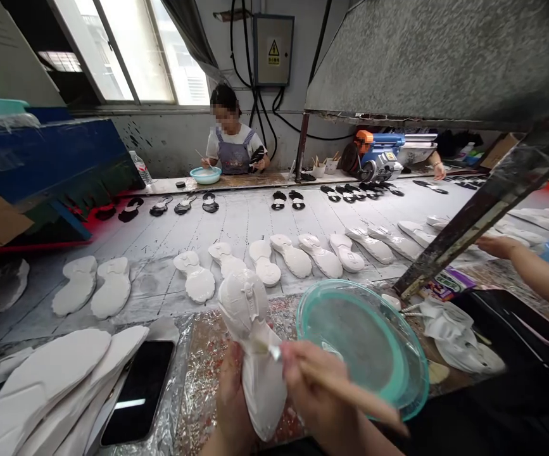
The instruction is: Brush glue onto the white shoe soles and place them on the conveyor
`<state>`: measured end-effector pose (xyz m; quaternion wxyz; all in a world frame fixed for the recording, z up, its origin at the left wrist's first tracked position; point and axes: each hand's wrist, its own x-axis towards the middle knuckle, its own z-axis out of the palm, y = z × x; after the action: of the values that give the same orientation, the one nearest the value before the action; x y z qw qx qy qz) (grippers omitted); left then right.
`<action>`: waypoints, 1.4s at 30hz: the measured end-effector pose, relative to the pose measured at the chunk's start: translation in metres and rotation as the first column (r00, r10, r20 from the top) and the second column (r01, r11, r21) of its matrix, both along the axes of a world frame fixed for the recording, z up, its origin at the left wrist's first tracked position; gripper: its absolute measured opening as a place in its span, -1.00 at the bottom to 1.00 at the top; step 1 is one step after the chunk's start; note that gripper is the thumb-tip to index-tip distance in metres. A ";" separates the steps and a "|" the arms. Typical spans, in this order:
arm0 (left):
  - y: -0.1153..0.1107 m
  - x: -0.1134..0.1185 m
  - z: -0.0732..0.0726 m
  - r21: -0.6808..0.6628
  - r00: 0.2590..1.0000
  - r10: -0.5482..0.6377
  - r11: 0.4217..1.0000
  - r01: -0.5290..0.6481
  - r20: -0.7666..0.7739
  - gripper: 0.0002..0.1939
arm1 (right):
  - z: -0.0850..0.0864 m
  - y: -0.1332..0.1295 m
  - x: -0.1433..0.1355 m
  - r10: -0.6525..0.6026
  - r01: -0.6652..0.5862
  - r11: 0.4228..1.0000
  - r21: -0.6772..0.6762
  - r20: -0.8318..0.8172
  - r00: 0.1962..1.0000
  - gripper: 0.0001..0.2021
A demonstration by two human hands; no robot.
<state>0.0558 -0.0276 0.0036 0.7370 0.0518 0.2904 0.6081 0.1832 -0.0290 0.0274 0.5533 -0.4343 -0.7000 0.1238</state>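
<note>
Plastic-sheeted counter [197, 380] is carrying a teal basin [299, 316]; left of it, the left hand [232, 394] is bracing a white sole [265, 402] for the brush [354, 396] the right hand [324, 408] is gripping. Beyond the basin, more soles [291, 255] are lying flat, probably drying.

There are one held sole [267, 386], one large basin [419, 380], one electrical box [274, 50].

White shoe sole [265, 387], glossy in places, is tilting upward at near centre; wooden-handled brush [347, 387] is slanting from near right, its tip overlying the sole's narrow waist.
</note>
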 end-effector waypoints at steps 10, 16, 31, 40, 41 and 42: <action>0.030 -0.009 0.029 -0.224 0.992 0.038 0.975 -0.011 0.116 -0.50 | -0.002 -0.001 -0.011 0.054 -0.121 0.911 0.395 0.177 0.983 -0.76; 0.045 -0.015 0.032 -0.284 0.997 0.019 0.959 0.001 0.070 -0.52 | -0.013 -0.010 -0.017 0.034 -0.079 0.920 0.383 0.123 0.992 -0.86; 0.019 -0.023 0.052 -0.052 0.971 -0.239 0.970 0.237 -0.032 -0.56 | -0.002 0.013 0.022 0.115 -0.414 0.782 -0.466 -0.545 0.830 -0.59; 0.004 -0.013 0.058 0.071 0.958 -0.102 0.990 0.126 -0.269 -0.68 | 0.029 0.037 0.019 -0.011 -0.324 0.850 -0.416 -0.628 0.778 -0.57; 0.005 -0.014 0.058 0.057 0.961 -0.109 0.990 0.127 -0.254 -0.67 | 0.030 0.039 0.020 -0.026 -0.295 0.870 -0.396 -0.635 0.772 -0.57; 0.007 -0.015 0.057 0.025 0.965 -0.130 0.990 0.139 -0.229 -0.65 | 0.031 0.040 0.021 -0.043 -0.253 0.896 -0.365 -0.638 0.769 -0.59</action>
<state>0.0412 -0.0202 0.0609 0.7374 0.1556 0.3561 0.5525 0.2038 0.0107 0.0583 0.6371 -0.4375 -0.4522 0.4452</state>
